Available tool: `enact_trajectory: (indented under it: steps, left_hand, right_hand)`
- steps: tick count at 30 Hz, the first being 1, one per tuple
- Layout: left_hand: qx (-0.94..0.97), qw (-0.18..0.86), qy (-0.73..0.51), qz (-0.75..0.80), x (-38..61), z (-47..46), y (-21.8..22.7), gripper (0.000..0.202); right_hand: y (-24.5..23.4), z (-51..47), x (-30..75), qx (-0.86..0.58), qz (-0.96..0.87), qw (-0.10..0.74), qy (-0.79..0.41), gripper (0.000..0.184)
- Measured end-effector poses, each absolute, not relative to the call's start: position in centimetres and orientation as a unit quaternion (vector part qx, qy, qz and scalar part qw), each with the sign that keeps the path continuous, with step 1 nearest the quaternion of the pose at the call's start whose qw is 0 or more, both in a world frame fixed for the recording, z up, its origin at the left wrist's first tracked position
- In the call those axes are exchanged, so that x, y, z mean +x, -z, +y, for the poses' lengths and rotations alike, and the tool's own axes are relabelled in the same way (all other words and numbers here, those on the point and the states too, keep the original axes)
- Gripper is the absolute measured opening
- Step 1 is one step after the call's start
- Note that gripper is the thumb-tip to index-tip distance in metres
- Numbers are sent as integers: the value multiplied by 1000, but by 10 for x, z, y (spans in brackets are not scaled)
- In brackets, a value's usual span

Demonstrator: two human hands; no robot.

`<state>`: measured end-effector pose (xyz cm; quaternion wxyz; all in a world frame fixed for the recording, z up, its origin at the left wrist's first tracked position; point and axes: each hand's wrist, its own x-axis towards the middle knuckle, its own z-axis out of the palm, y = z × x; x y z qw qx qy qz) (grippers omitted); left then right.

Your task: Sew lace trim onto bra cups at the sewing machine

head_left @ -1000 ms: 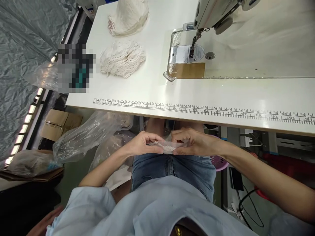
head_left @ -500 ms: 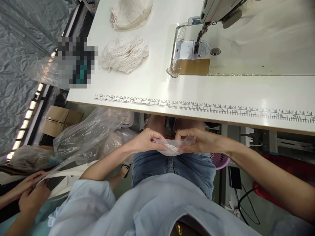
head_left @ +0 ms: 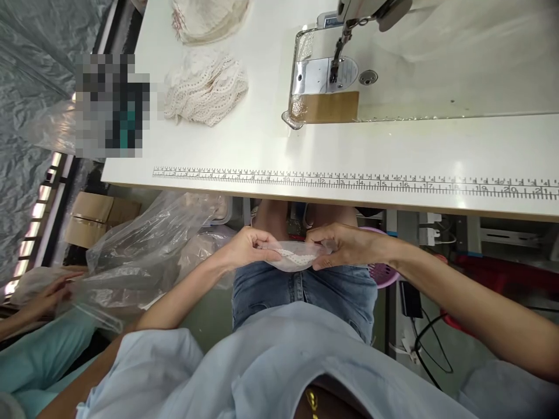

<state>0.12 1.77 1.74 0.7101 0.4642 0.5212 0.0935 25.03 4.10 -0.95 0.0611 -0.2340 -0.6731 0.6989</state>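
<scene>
Above my lap, just in front of the table edge, a small translucent piece with a white lace strip [head_left: 297,258] is stretched between my hands. Whether it is thin fabric or a plastic bag I cannot tell. My left hand [head_left: 252,247] pinches its left end between thumb and fingers. At the right end, my right hand [head_left: 338,244] grips it with the thumb below and the fingers curled. On the table lie a pile of cream eyelet lace [head_left: 207,90] and, behind it, a folded cream cloth bundle [head_left: 209,20]. Neither hand touches them.
A sewing machine [head_left: 335,64] stands on the white table [head_left: 262,145], with a printed ruler [head_left: 358,182] along the front edge. Plastic bags [head_left: 135,250] and a cardboard box [head_left: 89,218] are at left, beside another person's hand [head_left: 55,291]. A purple basket [head_left: 384,274] sits below at right.
The view has shifted, so the table and machine sit further left. Both my hands keep hold of the lace piece. The other person's hands at left have moved up and away from the white straps.
</scene>
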Motion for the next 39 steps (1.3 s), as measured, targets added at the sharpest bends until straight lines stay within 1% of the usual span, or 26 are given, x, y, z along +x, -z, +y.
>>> enact_trajectory:
  steps: [6, 12, 22, 28, 33, 39]
  left_hand:
    - [440, 720, -104, 527, -1, 16, -14, 26]
    - [421, 723, -114, 536, 1, 15, -13, 27]
    - [416, 725, -110, 538, 2, 13, -12, 28]
    - [406, 724, -114, 546, 1, 12, -13, 30]
    - [373, 718, -142, 570, 1, 10, -13, 28]
    - [349, 719, -150, 582, -7, 6, -17, 27]
  right_hand:
    - [15, 43, 252, -237, -673, 78, -696, 21]
    - [19, 45, 256, -229, -657, 78, -714, 32]
    - [22, 43, 251, -254, -658, 59, -707, 31]
    - [23, 41, 252, -274, -669, 53, -689, 26]
    - [16, 40, 250, -276, -695, 57, -661, 22]
    - [13, 38, 238, -280, -724, 90, -624, 13]
